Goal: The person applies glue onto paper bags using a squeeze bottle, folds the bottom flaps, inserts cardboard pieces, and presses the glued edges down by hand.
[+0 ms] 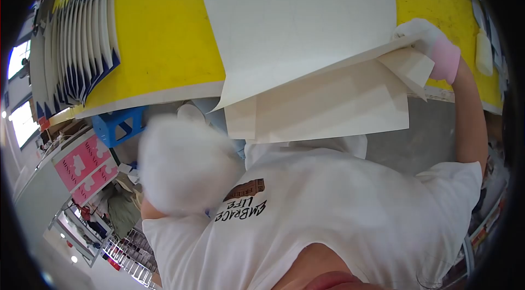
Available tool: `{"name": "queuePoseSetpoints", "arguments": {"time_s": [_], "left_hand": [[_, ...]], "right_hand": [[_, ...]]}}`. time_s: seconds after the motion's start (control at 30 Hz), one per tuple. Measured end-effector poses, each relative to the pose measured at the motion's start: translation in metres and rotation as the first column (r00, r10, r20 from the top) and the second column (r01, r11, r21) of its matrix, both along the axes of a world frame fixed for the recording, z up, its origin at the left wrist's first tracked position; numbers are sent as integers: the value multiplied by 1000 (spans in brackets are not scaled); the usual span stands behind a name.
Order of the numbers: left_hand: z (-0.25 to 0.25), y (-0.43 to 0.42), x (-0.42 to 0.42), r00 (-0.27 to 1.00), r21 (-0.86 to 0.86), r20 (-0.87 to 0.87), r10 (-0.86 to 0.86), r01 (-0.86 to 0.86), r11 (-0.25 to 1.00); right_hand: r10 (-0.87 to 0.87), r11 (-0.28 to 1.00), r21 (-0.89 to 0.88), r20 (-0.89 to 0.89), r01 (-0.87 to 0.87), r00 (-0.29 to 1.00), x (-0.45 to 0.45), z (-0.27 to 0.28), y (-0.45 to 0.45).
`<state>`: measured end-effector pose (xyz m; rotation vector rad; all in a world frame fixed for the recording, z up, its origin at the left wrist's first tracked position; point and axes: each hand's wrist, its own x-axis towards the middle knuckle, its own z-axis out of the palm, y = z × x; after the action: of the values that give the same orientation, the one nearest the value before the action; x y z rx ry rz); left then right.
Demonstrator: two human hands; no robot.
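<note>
A large white paper sheet [306, 22] lies over the yellow table, its near part bent up and hanging past the front edge with a creased, folded flap [328, 104]. My right hand [424, 33], in a white glove with a pink cuff, grips the sheet's right edge; its fingers are partly hidden by the paper. At the left, close to my body and below the table edge, my left hand [186, 164] is a white gloved blur. Motion smears its fingers, and I cannot make out anything in it.
A row of folded white pieces with dark blue edges [76, 44] stands on the left of the yellow table [164, 27]. Below it are a blue plastic stool [117, 126] and pink printed boxes [82, 167]. A white bottle-like object [483, 52] is at the far right.
</note>
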<state>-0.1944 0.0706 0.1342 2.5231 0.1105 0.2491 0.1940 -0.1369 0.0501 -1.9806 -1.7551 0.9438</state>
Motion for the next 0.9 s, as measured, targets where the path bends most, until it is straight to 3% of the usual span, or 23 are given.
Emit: {"name": "queuePoseSetpoints", "arguments": {"time_s": [0.03,0.1,0.17,0.3,0.33,0.4,0.47,0.53,0.63,0.77,0.87,0.9], "left_hand": [[3,-7,1,951,27,82,-299,298,954],[-20,-29,35,980,300,-88,-177,196,934],[-31,-13,60,981,448,-190,-23,108,887],[-31,32,75,957,102,-236,-167,195,975],[-31,40,79,943,16,-271,-194,206,978],[-31,52,84,913,-130,-325,-247,215,968],[-31,58,84,917,-150,-316,-243,204,967],[-33,54,83,915,-166,-332,-230,183,969],[-28,55,83,916,-120,-354,-190,157,980],[-29,62,76,929,7,-326,-174,186,982],[-49,67,67,947,135,-281,-158,202,970],[-60,67,61,952,166,-266,-148,197,966]], "right_hand": [[7,1000,-10,3,-7,1000,3,-1,4],[30,999,-38,6,-30,1000,8,2,7],[40,996,-80,0,-40,999,13,5,11],[-18,980,-197,-124,-7,992,11,23,15],[-179,933,-348,-238,88,955,-8,53,20],[-356,916,145,-142,375,924,-11,70,-2],[-63,965,239,-186,107,981,-21,106,-18],[186,932,300,92,-205,978,-73,104,1],[218,946,79,565,-316,796,-73,48,15],[273,944,-297,460,-144,845,-65,57,59],[332,933,-276,423,-229,843,-44,31,68],[298,951,-187,349,-246,889,-38,26,64]]}}
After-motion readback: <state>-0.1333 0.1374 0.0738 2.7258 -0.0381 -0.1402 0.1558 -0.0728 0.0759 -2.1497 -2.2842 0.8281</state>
